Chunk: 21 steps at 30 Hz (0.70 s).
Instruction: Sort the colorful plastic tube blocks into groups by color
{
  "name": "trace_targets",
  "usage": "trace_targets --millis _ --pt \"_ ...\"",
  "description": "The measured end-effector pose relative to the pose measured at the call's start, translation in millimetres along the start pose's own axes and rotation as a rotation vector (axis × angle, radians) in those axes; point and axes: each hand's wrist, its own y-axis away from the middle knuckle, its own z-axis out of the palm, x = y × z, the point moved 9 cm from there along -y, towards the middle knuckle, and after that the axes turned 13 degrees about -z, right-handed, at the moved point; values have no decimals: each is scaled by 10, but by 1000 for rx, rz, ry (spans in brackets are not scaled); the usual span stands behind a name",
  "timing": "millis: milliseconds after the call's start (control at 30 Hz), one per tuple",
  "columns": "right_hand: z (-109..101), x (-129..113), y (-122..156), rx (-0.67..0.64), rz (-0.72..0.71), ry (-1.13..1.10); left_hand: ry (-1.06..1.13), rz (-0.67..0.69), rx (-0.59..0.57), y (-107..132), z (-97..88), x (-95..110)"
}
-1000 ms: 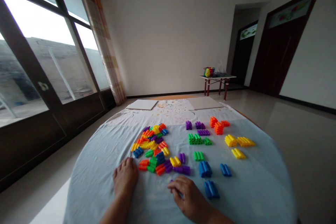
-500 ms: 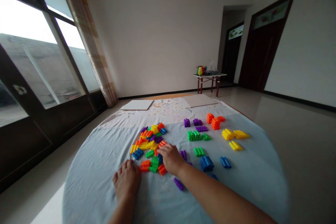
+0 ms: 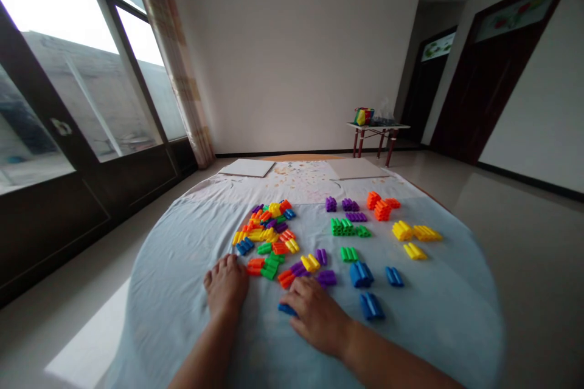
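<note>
My left hand (image 3: 225,285) lies flat and open on the pale blue cloth (image 3: 173,292), just left of a mixed pile of coloured plastic blocks (image 3: 269,240). My right hand (image 3: 314,316) is curled over a blue block (image 3: 287,309) near the front of the pile, its fingers closed on it. Sorted groups lie to the right: purple blocks (image 3: 349,206), green blocks (image 3: 347,228), orange blocks (image 3: 381,206), yellow blocks (image 3: 413,234) and blue blocks (image 3: 365,276).
The round table's cloth has two white boards (image 3: 249,167) at its far edge. A small red-legged side table (image 3: 376,130) with a bag stands by the far wall. Large windows are on the left, dark doors on the right.
My right hand reached forward into the mixed pile, then drew back toward me and now covers a blue block. My left hand stayed flat on the cloth.
</note>
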Motion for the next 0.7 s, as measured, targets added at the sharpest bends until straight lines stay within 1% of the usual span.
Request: trace_targets --millis 67,200,300,367,467,600,700 --pt "72 -109 54 -36 -49 -79 -6 -1 -1 10 -4 1" --pt "-59 -79 95 27 -21 -111 -19 1 -3 27 -23 10" --pt "-78 -74 73 -28 -55 -87 -23 2 -11 30 -43 19" --pt "-15 -116 36 -89 -112 -51 -25 -5 -19 14 -47 12" --pt "139 -177 -52 -161 -205 54 -35 -6 -39 -46 -8 -11" --pt "261 -145 -178 -142 -237 190 -94 0 -80 -136 93 -52" --pt "254 -159 -183 -130 -277 192 -119 -11 -112 -158 123 -78"
